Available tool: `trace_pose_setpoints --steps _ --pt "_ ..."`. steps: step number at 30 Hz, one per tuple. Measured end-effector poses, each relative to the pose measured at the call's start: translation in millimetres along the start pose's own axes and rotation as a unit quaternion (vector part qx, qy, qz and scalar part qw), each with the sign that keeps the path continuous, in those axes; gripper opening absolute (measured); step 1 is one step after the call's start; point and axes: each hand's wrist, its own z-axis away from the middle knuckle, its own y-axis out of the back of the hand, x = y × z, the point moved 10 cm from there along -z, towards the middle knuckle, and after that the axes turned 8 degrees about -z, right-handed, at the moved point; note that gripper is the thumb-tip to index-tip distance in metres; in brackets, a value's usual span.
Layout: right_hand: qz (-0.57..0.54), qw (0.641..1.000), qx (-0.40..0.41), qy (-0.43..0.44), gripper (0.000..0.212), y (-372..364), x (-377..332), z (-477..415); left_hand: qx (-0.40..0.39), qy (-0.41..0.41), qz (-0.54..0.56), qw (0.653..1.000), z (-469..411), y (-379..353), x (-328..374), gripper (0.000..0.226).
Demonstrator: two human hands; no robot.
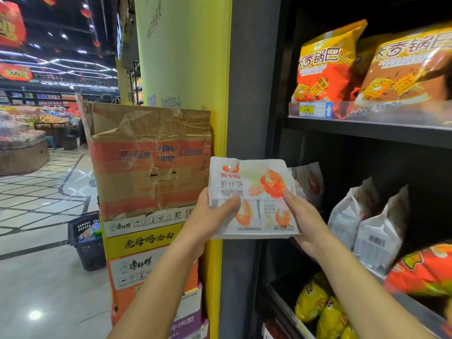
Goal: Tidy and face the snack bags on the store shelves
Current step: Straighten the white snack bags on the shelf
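Both forearms [156, 277], left grip [210, 216] and right grip [305, 223] are bare.

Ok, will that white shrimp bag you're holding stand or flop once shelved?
Probably light: the white shrimp bag stands upright with the left hand and right hand gripping only its lower part. Likely soft, since its top edge is creased. Apt to tip: the white bags on the shelf lean.

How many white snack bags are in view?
4 white snack bags: held bag in the left hand and right hand; upright bag just behind it; two side-on bags further right. More may be hidden behind.
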Motion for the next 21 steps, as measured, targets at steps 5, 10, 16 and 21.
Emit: trace_pose_setpoints --steps 5,10,16,21 --pt "-0.048 0.999 0.006 -0.015 0.052 9 -12 10 -0.039 0.074 0.115 0.99 0 -4 -29 0.045" --pt "-0.072 0.997 0.01 -0.029 0.061 15 -23 18 -0.046 0.143 0.264 0.953 8 -18 -50 0.048" --pt "0.012 1.0 0.002 -0.016 0.063 12 -38 27 -0.039 0.122 0.285 0.95 8 -22 -47 0.044" --pt "0.177 0.983 -0.037 -0.014 0.058 2 -37 33 -0.029 0.115 0.197 0.973 6 -23 -35 0.046"
